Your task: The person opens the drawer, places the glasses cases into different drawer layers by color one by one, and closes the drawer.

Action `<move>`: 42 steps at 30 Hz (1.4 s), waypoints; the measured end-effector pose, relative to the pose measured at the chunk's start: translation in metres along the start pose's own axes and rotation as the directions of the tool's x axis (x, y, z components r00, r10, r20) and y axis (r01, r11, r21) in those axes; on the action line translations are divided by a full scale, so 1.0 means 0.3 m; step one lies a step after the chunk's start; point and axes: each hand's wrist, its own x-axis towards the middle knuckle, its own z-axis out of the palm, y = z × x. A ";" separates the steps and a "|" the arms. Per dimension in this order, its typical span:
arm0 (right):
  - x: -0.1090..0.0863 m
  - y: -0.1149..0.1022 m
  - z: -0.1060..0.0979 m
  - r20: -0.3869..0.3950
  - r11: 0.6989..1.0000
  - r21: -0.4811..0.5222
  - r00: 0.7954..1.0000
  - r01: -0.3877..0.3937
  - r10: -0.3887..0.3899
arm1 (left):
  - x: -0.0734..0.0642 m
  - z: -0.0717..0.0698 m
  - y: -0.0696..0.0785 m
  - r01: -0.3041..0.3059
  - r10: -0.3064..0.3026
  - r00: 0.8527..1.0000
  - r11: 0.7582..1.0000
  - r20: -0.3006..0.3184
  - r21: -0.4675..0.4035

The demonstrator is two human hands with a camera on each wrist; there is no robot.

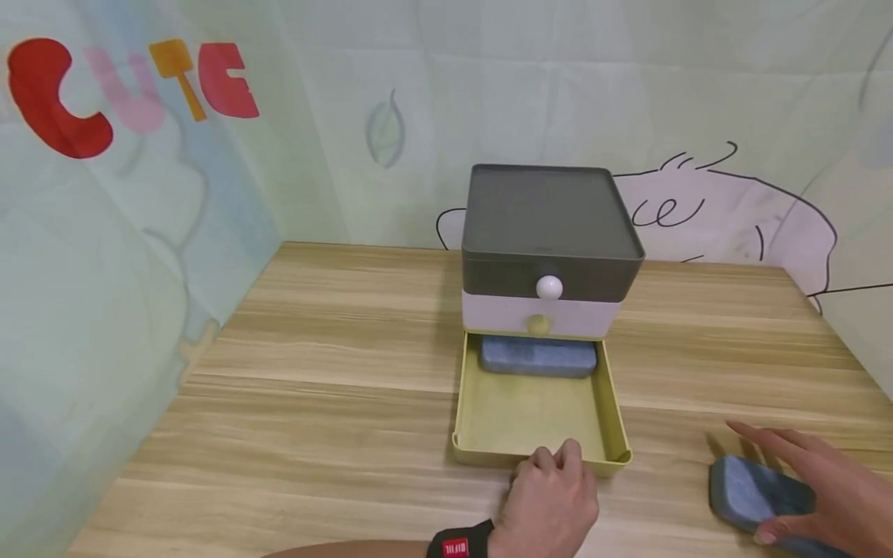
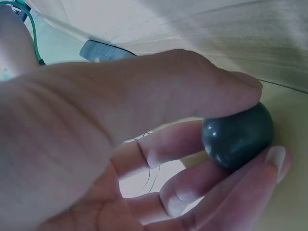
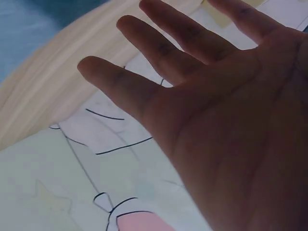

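My left hand (image 1: 547,500) is at the front of the yellow-green bottom drawer (image 1: 607,380), which is pulled out. In the left wrist view, its thumb and fingers pinch a dark glossy round knob (image 2: 238,137). A blue rounded oblong block (image 1: 537,356) lies across the back of that drawer, partly under the unit above. At the right, my right hand (image 1: 837,480) is spread over a second blue block (image 1: 749,492) on the table, its thumb overlapping the near side. The right wrist view shows the fingers (image 3: 154,48) extended and apart.
Above the open drawer, the small chest has a white middle drawer with a yellow-green knob (image 1: 539,325) and a dark grey top drawer with a white knob (image 1: 549,287). It stands on a wood-grain table (image 1: 335,372). A printed cloth (image 1: 335,139) hangs behind and at the sides.
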 end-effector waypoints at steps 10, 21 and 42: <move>-0.063 0.073 0.050 0.069 0.998 -0.057 0.997 -0.015 0.019 | 0.000 -0.002 -0.002 -0.004 0.004 1.000 1.000 0.006 -0.006; -0.072 0.056 0.055 0.260 0.989 0.022 0.956 -0.146 0.135 | -0.002 -0.004 -0.002 -0.006 0.006 1.000 1.000 0.003 -0.004; -0.064 0.056 0.045 0.091 0.989 -0.110 0.990 -0.096 0.106 | 0.000 -0.007 -0.002 -0.016 0.016 1.000 1.000 0.015 0.009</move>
